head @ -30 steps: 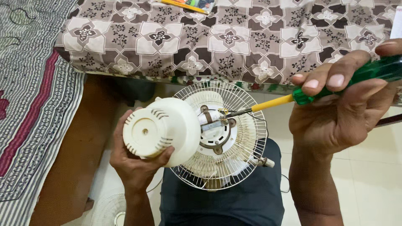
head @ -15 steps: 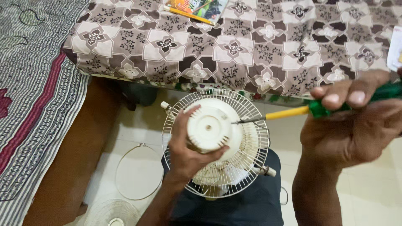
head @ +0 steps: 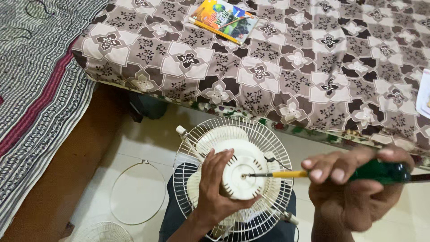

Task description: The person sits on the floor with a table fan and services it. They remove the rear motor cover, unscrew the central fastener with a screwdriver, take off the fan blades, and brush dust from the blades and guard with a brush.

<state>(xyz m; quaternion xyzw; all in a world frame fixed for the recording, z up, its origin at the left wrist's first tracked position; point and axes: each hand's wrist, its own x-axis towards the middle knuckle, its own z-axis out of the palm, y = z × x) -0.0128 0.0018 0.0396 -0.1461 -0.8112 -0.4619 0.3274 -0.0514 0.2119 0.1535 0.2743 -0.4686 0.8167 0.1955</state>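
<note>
A white table fan lies on my lap with its wire rear grille [head: 197, 139] facing up. My left hand [head: 214, 188] wraps around the cream motor cover [head: 244, 172], pressing it onto the back of the fan. My right hand [head: 354, 188] grips a screwdriver [head: 313, 173] with a green handle and yellow shaft. Its metal tip sits in a hole at the middle of the motor cover. Part of the cover's left side is hidden by my fingers.
A bed with a brown patterned sheet [head: 277, 58] spans the back; a colourful book [head: 224, 18] lies on it. A striped blanket [head: 31, 89] is at left. On the floor lie a thin wire ring [head: 117, 188] and another grille [head: 104, 233].
My left hand brought the motor cover from the left onto the back of the fan. The screwdriver tip moved from the open motor to the cover's central hole.
</note>
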